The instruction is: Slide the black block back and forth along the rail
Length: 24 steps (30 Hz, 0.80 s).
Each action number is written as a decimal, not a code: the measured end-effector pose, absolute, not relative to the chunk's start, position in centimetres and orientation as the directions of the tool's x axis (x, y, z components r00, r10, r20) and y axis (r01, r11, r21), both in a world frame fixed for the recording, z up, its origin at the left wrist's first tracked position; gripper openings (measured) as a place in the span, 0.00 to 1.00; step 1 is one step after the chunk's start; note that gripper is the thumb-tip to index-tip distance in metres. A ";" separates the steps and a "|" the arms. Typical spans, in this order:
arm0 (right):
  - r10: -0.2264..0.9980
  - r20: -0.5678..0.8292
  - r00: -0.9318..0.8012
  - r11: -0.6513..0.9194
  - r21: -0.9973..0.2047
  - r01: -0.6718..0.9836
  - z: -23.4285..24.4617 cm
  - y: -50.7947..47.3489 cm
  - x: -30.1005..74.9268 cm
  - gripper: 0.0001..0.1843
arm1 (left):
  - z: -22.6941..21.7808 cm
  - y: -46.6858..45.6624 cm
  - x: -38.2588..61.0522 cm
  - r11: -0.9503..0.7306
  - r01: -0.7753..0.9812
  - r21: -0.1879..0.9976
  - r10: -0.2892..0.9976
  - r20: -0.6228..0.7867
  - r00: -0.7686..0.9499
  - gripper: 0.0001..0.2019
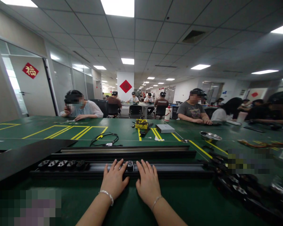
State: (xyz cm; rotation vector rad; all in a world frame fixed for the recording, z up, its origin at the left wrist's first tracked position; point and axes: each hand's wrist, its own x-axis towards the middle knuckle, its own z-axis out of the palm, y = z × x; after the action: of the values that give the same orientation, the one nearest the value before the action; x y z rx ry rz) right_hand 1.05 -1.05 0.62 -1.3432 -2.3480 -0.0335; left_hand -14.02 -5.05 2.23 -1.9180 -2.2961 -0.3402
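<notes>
Track: a long black track (179, 167) lies on the green tabletop (184, 197), roughly parallel to the far edge and on the nearer part of the surface.
Lone module: a small black module (130, 165) sits about midway along the track, in the gap between the hands.
Left hand: the left hand (115, 179) is palm down across the track just left of the module, fingers spread and unclenched — whether a fingertip touches the module, I cannot tell.
Right hand: the right hand (148, 182) mirrors it on the other side, fingers extended, grasping nothing that shows.
Module row: five similar modules (62, 164) stand side by side near the track's left end, towards the tabletop's left edge.
Handling: light, even pressure from both sides seems best, as a one-sided push could skew the module; keeping the wrists low and level should help steady the track.
Rear rail: a second rail (124, 151) runs just behind the track, so fingertips reaching too far over could nudge it.
Right side: dark loose parts (239, 190) crowd the track's right end — sleeves and forearms are best kept off them.
Far edge: a co-worker in grey (191, 111) sits there, beyond a metal bowl (211, 136).
</notes>
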 end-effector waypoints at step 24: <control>0.750 0.316 -0.581 0.647 -0.163 0.745 1.1 -1.8 0.2 0.35 | 2.0 -4.9 -13.4 0.187 0.978 0.090 0.947 0.247 -0.204 0.28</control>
State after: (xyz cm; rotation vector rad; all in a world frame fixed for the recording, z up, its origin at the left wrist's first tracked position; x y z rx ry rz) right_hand 0.23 -1.78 1.13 -1.1871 -2.5118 0.0184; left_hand -13.36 -4.86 2.03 -1.8904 -2.3118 -0.3440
